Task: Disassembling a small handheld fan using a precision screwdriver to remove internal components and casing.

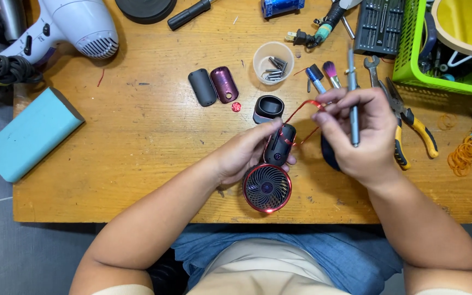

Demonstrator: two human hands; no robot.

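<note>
left hand wrapped round the dark handle of a small handheld fan, grip closed on it; thumb up top near the opened end, prob. to steady it while the inside is exposed. fan sits at the near edge of the wooden counter, red-rimmed round grille facing up twd the camera, handle pointing away.

right hand up just right of the fan handle, fingers pinched narrow on a thin red wire that loops out of the handle's open end. same hand also carries a slim grey screwdriver, shaft upright betw. fingers, parked there so the fingertips stay free for the wire. a dark rounded piece lies under this hand; cannot tell what it is.

around it:
- two shell halves, one grey, one purple, side by side beyond the fan; tiny red disc near them.
- dark oval collar piece just beyond the left thumb.
- clear cup w/ screws, kept off the counter top so they don't roll.
- yellow-handled pliers right of the right hand.
- green basket far right, orange rubber bands below it.
- white hair dryer far left w/ coiled cord, teal block near it.
</note>
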